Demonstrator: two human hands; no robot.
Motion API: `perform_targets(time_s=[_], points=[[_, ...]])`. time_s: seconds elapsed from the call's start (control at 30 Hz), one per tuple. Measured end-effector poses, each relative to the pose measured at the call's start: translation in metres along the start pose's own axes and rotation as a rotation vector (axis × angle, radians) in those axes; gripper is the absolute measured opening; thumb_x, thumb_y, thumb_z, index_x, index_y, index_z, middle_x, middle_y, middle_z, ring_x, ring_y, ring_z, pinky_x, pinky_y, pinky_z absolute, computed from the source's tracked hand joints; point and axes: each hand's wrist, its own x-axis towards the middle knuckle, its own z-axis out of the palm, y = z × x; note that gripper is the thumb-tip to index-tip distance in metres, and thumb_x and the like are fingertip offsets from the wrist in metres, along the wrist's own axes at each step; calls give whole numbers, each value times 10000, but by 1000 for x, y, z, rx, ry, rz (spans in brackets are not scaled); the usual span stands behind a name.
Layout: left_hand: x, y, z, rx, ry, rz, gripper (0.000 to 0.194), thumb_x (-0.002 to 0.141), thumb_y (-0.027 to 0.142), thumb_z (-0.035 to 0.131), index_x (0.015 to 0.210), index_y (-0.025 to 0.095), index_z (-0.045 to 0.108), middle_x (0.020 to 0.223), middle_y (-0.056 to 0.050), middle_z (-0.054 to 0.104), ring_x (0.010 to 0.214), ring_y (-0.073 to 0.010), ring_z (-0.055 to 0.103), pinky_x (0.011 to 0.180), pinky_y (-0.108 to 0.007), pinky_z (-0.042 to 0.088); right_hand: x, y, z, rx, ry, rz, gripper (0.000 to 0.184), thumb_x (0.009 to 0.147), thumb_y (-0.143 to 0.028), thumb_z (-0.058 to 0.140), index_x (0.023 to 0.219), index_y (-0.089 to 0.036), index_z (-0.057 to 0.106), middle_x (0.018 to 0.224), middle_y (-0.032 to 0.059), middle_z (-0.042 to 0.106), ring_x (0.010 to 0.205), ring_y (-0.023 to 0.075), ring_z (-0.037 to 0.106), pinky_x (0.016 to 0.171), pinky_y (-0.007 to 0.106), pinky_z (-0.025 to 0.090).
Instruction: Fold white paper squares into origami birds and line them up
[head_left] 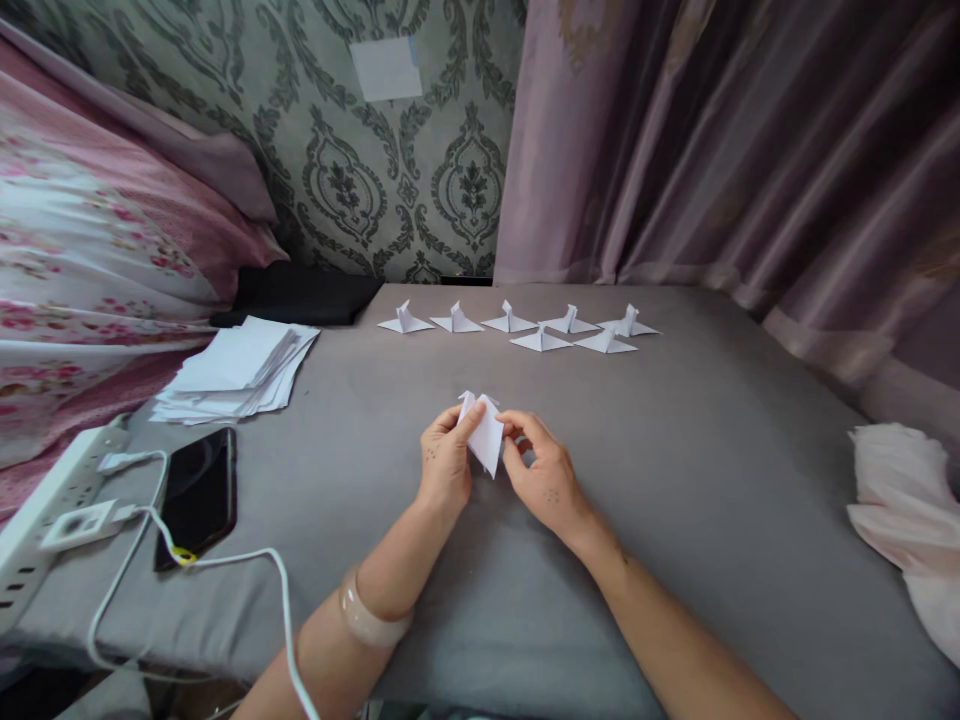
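A partly folded white paper crane (pixel 486 440) is held upright above the grey cloth, its narrow tips pointing up. My left hand (pixel 445 455) grips it from the left, thumb pressed flat across the front of the paper. At its right edge, my right hand (pixel 544 470) pinches a side of the paper with thumb and index finger, the other fingers curled. Behind my hands, several finished paper cranes (pixel 457 319) with spread wings stand in a row, and a front pair includes one crane (pixel 541 341) nearer to me.
A stack of white paper sheets (pixel 225 372) lies at the left, beside a black folded item (pixel 300 293). Nearer are a dark phone (pixel 199 495), a white power strip (pixel 56 505) and a loose white cable (pixel 281 580). Crumpled pale cloth (pixel 904 500) sits at the right edge.
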Motion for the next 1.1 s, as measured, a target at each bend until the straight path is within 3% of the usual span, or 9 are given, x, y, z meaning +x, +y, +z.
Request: perform_targets(time_s=[0.1, 0.33, 0.43, 0.53, 0.63, 0.87, 1.1], points=[[-1, 0, 0, -16, -35, -5, 274, 597, 301, 862, 775, 151, 718, 705, 4, 677, 614, -96, 591, 615, -227, 445, 1, 1, -3, -102, -41, -97, 258, 886, -202, 474, 1059, -280, 649, 1046, 58, 628, 954, 189, 604, 843, 324, 483], [-7, 3, 4, 3, -164, 4, 293, 720, 430, 770, 714, 143, 712, 715, -16, 664, 664, -104, 574, 637, -220, 429, 7, 5, -6, -21, 105, 22, 165, 875, -371, 582, 915, -249, 685, 941, 49, 611, 821, 168, 600, 715, 289, 492], [-8, 3, 3, 37, -248, 17, 308, 762, 458, 728, 797, 152, 726, 776, -29, 679, 705, -111, 584, 671, -226, 443, 10, 6, -9, -47, 169, 67, 187, 853, -403, 610, 862, -227, 675, 957, 49, 570, 776, 151, 584, 702, 286, 487], [-9, 3, 2, 103, -298, 33, 309, 701, 368, 796, 929, 170, 731, 876, -44, 709, 791, -131, 617, 757, -243, 462, 12, 5, -14, -67, 190, 79, 207, 851, -416, 606, 820, -216, 648, 952, 48, 564, 751, 144, 576, 687, 285, 480], [-10, 1, 3, 154, -298, 52, 337, 617, 259, 849, 922, 177, 733, 918, -44, 725, 834, -142, 635, 811, -261, 466, 12, 5, -16, -83, 201, 81, 201, 842, -419, 610, 821, -219, 624, 905, 41, 587, 746, 151, 570, 691, 287, 472], [-3, 1, 2, 74, -240, -34, 297, 641, 261, 830, 914, 171, 755, 923, -64, 742, 800, -146, 657, 782, -271, 481, 14, 4, -17, 149, 210, 214, 271, 825, -467, 607, 930, -219, 577, 880, 42, 641, 782, 167, 601, 705, 292, 479], [1, 1, -2, 103, -295, -74, 338, 680, 283, 797, 978, 137, 734, 914, -89, 725, 765, -141, 644, 748, -262, 485, 12, 7, -18, 39, 117, 86, 177, 818, -355, 623, 937, -225, 611, 910, 38, 607, 764, 155, 586, 688, 282, 474]])
